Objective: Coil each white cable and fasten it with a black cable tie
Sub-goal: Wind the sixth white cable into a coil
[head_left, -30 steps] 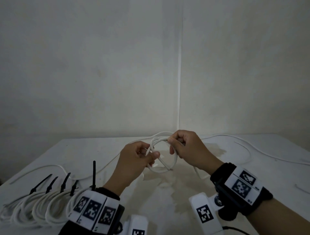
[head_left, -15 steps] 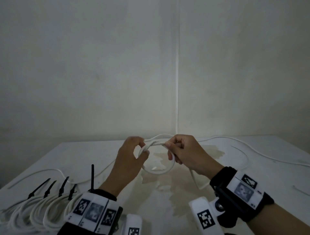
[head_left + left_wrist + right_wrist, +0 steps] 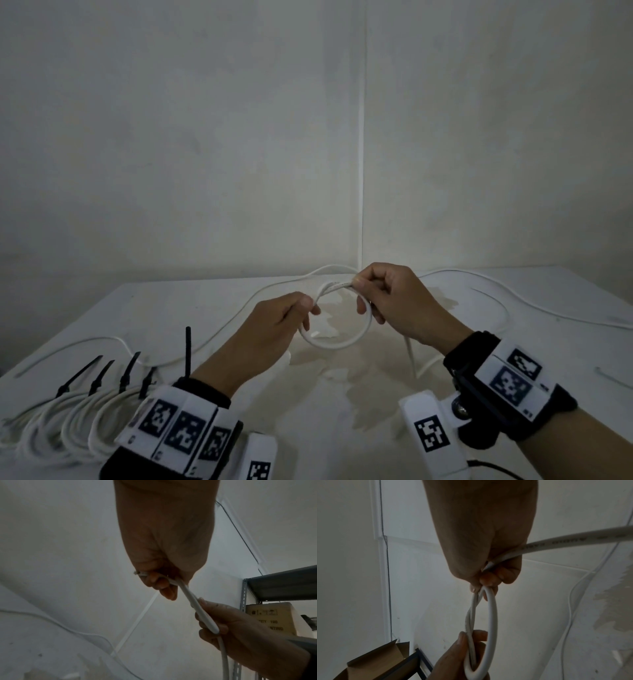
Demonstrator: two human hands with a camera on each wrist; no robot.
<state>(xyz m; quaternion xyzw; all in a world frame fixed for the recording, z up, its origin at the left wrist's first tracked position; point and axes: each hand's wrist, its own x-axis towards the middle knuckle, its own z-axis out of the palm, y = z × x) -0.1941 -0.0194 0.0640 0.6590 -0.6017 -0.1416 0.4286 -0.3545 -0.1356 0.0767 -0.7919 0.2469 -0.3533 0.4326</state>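
Mid-coil right now: white cable held up as a small loop over the middle of the desk, clear of the surface. Left hand has fingers curled and pinches the loop's near-left side; right hand has fingers curled round the stacked turns at the top, with the free tail running off toward the desk's far right edge. Wrist views confirm both grips on the cable. Finished coils with black cable ties sit at the near left corner. To do this well, probably keep the left pinch as the anchor, feed slack through the right hand, lay each turn the same size beside the last, avoid twisting, and don't let the loop spring open before a tie goes on
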